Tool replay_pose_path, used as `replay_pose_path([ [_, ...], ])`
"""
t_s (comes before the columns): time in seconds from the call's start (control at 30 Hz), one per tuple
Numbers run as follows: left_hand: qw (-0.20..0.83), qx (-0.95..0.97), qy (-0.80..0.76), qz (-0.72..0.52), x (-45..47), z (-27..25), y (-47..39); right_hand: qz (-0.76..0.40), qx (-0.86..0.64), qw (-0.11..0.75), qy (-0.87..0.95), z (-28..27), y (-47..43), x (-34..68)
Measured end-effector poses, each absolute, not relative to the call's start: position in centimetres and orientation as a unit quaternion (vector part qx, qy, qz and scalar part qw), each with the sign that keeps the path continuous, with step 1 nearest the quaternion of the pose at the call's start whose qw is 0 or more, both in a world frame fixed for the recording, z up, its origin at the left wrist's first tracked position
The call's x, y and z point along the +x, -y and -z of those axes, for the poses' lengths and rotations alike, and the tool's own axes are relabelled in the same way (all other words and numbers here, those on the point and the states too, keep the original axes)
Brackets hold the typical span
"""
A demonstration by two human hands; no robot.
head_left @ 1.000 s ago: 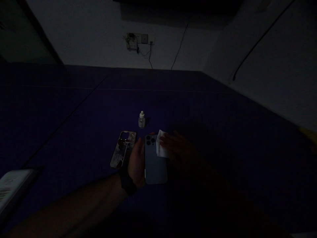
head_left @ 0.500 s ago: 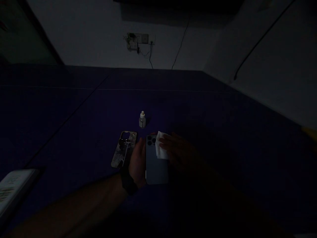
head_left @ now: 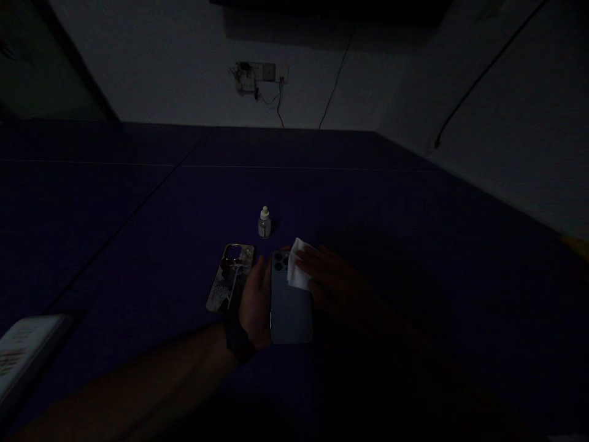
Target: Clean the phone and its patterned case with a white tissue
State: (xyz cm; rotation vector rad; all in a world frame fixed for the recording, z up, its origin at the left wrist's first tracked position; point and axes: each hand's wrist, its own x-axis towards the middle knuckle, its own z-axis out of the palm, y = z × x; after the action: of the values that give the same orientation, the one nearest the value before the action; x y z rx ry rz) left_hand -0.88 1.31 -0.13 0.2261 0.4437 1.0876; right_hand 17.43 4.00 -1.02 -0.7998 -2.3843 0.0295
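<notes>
On my head view, which is quite dark, I see the left hand [head_left: 254, 302] holding the phone [head_left: 291, 316], back side up. The right hand [head_left: 338, 281] has a white cloth [head_left: 297, 274] on it, close to the camera lenses [head_left: 278, 261]. A patterned case [head_left: 229, 282] lies beside the left hand; a small bottle [head_left: 264, 226] stands upright beyond.

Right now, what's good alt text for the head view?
A left hand holds a phone, camera side up; the right hand holds a white cloth against it. A patterned case and small bottle sit nearby in dim light.
</notes>
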Motion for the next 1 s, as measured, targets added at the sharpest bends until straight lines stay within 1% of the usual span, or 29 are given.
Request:
replay_pose_path([
  [0.2, 0.831, 0.086, -0.22, -0.504, -0.93, 0.04, -1.26, -0.026, -0.271, 0.317, 0.908, 0.72, -3.64, 17.01],
  [0.33, 0.828, 0.106, -0.213, -0.507, -0.98, 0.19, -1.22, -0.013, -0.289, 0.334, 0.897, 0.74, -4.01, 17.57],
  [0.53, 0.83, 0.11, -0.217, -0.502, -0.92, 0.21, -1.28, -0.006, -0.292, 0.313, 0.904, 0.93, -3.86, 17.14],
  [0.67, 0.83, 0.098, -0.22, -0.504, -0.95, 0.25, -1.32, -0.002, -0.28, 0.325, 0.903, 0.66, -3.72, 17.25],
  [0.77, 0.834, 0.106, -0.213, -0.498, -1.02, 0.32, -1.25, 0.003, -0.301, 0.325, 0.896, 0.61, -3.9, 17.54],
  [1.0, 0.833, 0.103, -0.216, -0.5, -0.79, 0.04, -1.3, -0.021, -0.296, 0.315, 0.902, 1.28, -3.72, 16.83],
])
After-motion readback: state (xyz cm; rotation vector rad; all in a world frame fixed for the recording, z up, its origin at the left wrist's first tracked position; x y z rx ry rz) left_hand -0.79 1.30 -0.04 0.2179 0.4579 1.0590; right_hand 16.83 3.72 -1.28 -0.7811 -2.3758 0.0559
